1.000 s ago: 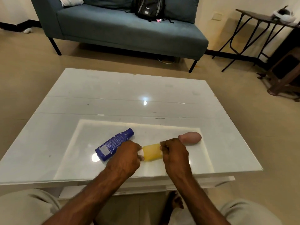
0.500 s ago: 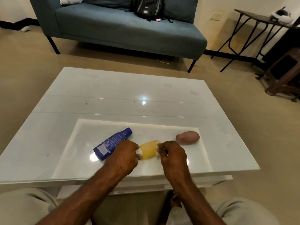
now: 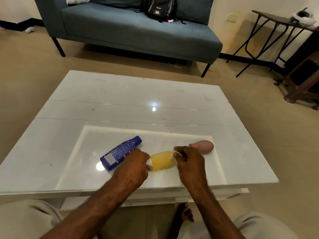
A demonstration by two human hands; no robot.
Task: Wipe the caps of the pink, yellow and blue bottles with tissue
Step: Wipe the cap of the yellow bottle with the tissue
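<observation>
The yellow bottle (image 3: 162, 160) lies on its side on the white table (image 3: 120, 100), between my hands. My left hand (image 3: 133, 169) is closed over its left end, where a small white piece shows; I cannot tell whether that piece is cap or tissue. My right hand (image 3: 188, 163) is pinched at the bottle's right end on a thin white scrap that looks like tissue (image 3: 173, 154). To the left, the blue bottle (image 3: 120, 152) lies slanted, its near end beside my left hand. The pink bottle (image 3: 203, 146) lies just behind my right hand.
A blue sofa (image 3: 138, 31) with a black backpack (image 3: 160, 7) stands beyond the table. A dark folding table (image 3: 279, 23) and a wooden stool (image 3: 305, 80) are at the right. My knees and one bare foot (image 3: 184, 214) are below the table's near edge.
Both hands stay at the ends of the yellow bottle, with only small finger shifts at its right end. The blue and pink bottles have not moved.
</observation>
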